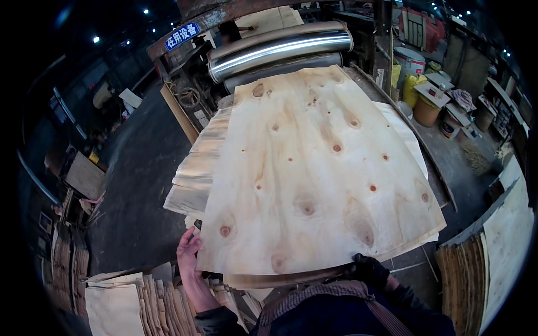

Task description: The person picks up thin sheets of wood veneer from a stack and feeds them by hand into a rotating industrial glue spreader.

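A large pale wood veneer sheet (302, 173) with brown knots stretches from just before my body to the metal rollers (280, 53). My left hand (189, 246), bare, is at the sheet's near left corner, its fingers bent at the edge. A small dark piece (198, 224) shows by those fingertips; I cannot make out what it is. In a black glove, my right hand (370, 270) grips the near edge toward the right, with its fingers partly under the sheet. More veneer sheets (196, 179) lie beneath, sticking out on the left.
Stacks of veneer (120, 305) stand at the lower left, and another stack (471, 269) is at the lower right. Buckets and a yellow bag (412, 89) sit at the far right. A dark floor (140, 168) runs along the left. Behind the rollers, a person's hand (246, 28) shows.
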